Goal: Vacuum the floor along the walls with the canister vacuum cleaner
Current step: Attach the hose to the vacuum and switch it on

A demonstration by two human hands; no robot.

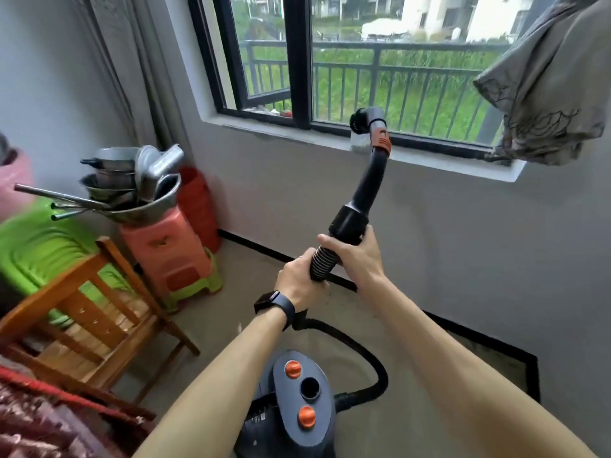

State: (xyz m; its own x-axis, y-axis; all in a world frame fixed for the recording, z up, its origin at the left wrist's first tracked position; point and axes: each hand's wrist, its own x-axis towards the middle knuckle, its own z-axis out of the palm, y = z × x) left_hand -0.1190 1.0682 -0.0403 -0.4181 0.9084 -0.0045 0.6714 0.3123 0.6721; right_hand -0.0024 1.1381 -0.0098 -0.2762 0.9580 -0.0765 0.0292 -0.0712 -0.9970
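A dark grey canister vacuum [299,411] with two orange knobs stands on the floor right below me. Its black hose [377,375] loops up from the right side to my hands. My left hand [302,280], with a black watch on the wrist, grips the ribbed end of the hose [322,262]. My right hand [355,257] grips the hose just under the black collar of the curved handle tube [370,180]. The tube points up, and its open end with an orange clip [382,140] is level with the window sill [429,161]. No floor nozzle is visible on it.
A grey wall with a black skirting strip [264,251] runs under the window. At the left stand stacked plastic stools [172,256] carrying metal pots, a red gas cylinder [198,206], a wooden chair [89,312] and green plastic items. A grey cloth [549,81] hangs at the upper right.
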